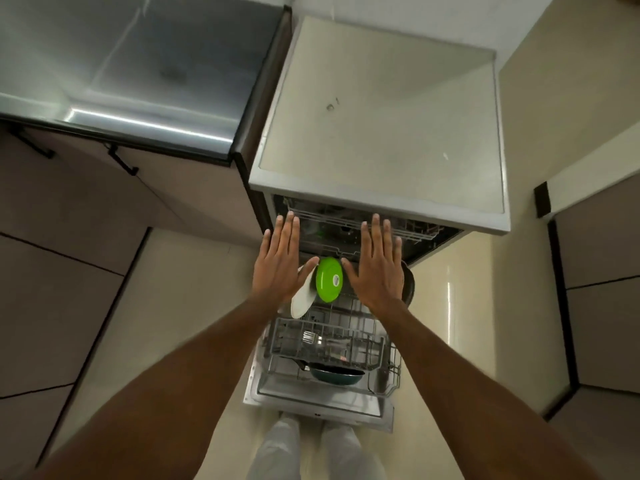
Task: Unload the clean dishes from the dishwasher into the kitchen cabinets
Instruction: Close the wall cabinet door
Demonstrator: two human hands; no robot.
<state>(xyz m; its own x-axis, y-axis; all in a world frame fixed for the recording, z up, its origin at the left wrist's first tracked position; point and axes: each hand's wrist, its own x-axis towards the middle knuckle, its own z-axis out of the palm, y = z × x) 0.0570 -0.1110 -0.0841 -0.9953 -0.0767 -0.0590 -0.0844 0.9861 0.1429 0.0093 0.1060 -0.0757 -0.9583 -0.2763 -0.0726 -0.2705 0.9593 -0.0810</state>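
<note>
Dishwasher door (322, 407): folded down at the person's feet, lower rack (332, 344) drawn out over it.

Dark pan (337, 373): nearest item, lying at the rack's front edge, handle running left.

Utensil (307, 337): metal, in the rack just beyond the pan.

White plate (302, 301) and green bowl (329, 279): on edge at the rack's far end, side by side, faces turned roughly left-right.

Left hand (278, 261), right hand (375, 265): both flat, fingers straight, holding nothing, held above the rack. The bowl shows between them, about equally near each; the plate lies partly under the left.

Upper rack (356, 225): behind, mostly inside the machine under the worktop (381, 116).

Room: open floor on either side; lifting straight up looks unobstructed.
</note>
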